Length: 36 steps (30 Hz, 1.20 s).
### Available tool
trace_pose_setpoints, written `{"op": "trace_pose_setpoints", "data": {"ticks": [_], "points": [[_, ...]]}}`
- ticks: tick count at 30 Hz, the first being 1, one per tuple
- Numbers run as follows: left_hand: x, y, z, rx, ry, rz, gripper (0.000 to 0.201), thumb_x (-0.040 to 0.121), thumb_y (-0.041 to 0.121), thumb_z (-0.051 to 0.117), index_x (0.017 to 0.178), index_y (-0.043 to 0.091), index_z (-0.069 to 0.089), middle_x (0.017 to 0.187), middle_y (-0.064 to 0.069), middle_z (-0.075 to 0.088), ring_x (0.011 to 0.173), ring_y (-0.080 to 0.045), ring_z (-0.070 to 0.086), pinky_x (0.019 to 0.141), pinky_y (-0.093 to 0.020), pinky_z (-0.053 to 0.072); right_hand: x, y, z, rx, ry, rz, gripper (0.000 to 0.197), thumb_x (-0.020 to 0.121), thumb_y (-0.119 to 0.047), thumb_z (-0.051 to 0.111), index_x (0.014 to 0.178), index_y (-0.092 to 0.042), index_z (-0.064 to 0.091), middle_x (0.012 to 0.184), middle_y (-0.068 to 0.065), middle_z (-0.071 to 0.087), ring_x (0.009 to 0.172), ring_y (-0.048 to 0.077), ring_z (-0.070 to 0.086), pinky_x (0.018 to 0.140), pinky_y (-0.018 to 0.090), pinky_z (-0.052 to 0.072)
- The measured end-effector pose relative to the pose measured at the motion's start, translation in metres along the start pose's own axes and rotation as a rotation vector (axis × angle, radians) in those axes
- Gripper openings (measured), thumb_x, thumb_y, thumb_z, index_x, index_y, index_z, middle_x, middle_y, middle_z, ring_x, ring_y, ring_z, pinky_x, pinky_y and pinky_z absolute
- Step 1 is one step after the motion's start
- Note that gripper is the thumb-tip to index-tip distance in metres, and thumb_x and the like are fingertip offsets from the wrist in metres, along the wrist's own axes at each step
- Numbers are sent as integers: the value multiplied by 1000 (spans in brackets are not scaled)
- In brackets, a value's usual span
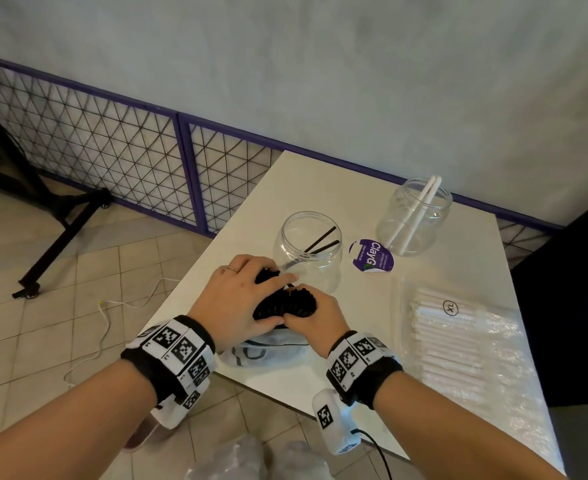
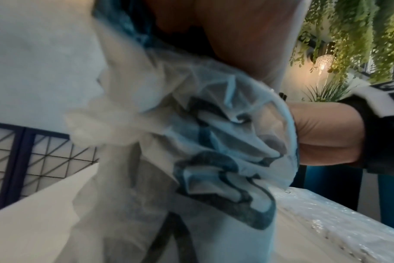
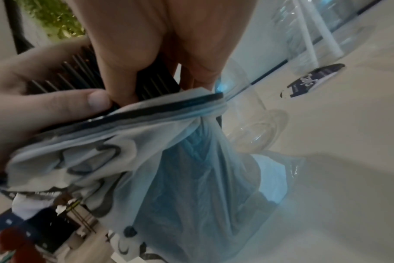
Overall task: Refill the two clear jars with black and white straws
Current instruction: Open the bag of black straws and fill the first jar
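Note:
A thick bundle of black straws stands out of a crumpled white plastic bag at the table's near left edge. My left hand wraps around the bundle from the left. From the right, my right hand grips the same bundle and the bag's mouth. Just behind my hands is a clear jar with two black straws leaning in it. A second clear jar farther right holds two white straws. In the left wrist view the bag fills most of the picture.
A purple and white lid lies between the jars on the white table. A clear packet of white straws lies at the right. A purple-framed wire fence runs behind. A white cable trails on the tiled floor at left.

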State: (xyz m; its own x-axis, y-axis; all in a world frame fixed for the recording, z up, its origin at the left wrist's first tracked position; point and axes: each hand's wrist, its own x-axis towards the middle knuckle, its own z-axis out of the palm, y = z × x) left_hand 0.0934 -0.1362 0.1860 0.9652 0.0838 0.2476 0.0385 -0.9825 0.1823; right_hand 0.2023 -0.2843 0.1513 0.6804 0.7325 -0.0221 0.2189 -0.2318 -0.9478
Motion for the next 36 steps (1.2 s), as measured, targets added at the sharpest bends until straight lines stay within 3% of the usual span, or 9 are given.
{"op": "trace_pose_setpoints", "data": {"ticks": [3, 10, 13, 17, 20, 23, 25, 31, 36], "points": [[-3, -6, -3, -28, 0, -49, 43, 80, 56, 48, 118, 40, 57, 124, 7, 50, 115, -22, 45, 82, -45, 48, 7, -3, 4, -166, -30, -83, 26, 71, -7, 77, 93, -9, 62, 95, 10, 61, 87, 20, 60, 80, 28, 49], [-7, -8, -1, -83, 92, -111, 33, 78, 54, 49, 100, 35, 63, 119, 7, 53, 113, -22, 45, 80, -46, 48, 12, -1, -1, -103, -39, -31, 29, 66, -27, 82, 82, -11, 62, 77, 3, 64, 70, 5, 57, 68, 22, 49], [-4, -5, -3, -109, 71, -98, 39, 79, 62, 48, 109, 40, 60, 124, 9, 51, 118, -21, 44, 90, -47, 42, 13, -4, 2, -202, -76, -48, 21, 70, -22, 76, 78, -14, 59, 69, -7, 60, 64, -1, 54, 63, 14, 44], [3, -8, -1, -29, -77, -23, 46, 83, 66, 38, 126, 50, 47, 148, 15, 34, 140, -21, 25, 106, -59, 23, 15, -5, 1, -201, -141, -28, 22, 71, -13, 79, 90, -6, 69, 84, 8, 71, 82, 19, 66, 77, 31, 53], [6, -14, -1, -19, -167, 0, 47, 85, 65, 32, 128, 50, 44, 148, 20, 32, 142, -18, 20, 109, -58, 22, 16, -5, -3, -162, -191, 9, 24, 68, -18, 83, 87, -12, 70, 84, 8, 70, 81, 17, 64, 77, 33, 51], [5, -15, -2, -70, -84, -5, 37, 84, 59, 38, 110, 42, 57, 132, 19, 49, 133, -19, 36, 98, -51, 40, 14, -5, -9, -28, -174, 64, 22, 68, -14, 84, 82, -18, 68, 78, 2, 67, 77, 8, 58, 76, 25, 48], [3, -16, 0, -68, -15, -11, 32, 83, 57, 41, 100, 39, 61, 123, 18, 54, 127, -20, 43, 88, -47, 46, 13, -7, -13, 23, -155, 75, 24, 68, -12, 84, 88, -11, 69, 86, 12, 69, 81, 10, 60, 82, 30, 51], [-1, -15, 6, -61, 89, -43, 28, 82, 54, 43, 94, 38, 62, 113, 18, 58, 118, -18, 47, 80, -39, 45, 11, -22, -17, 114, -12, 36, 14, 76, -9, 77, 88, -5, 70, 88, 9, 71, 85, 12, 64, 85, 25, 51], [-4, -16, 9, -46, 108, -44, 24, 81, 52, 46, 93, 38, 62, 110, 20, 58, 117, -18, 49, 78, -37, 42, 8, -53, -23, 163, 100, -24, 6, 80, -2, 71, 82, 2, 68, 77, 2, 67, 77, 7, 62, 75, 15, 48]]}}
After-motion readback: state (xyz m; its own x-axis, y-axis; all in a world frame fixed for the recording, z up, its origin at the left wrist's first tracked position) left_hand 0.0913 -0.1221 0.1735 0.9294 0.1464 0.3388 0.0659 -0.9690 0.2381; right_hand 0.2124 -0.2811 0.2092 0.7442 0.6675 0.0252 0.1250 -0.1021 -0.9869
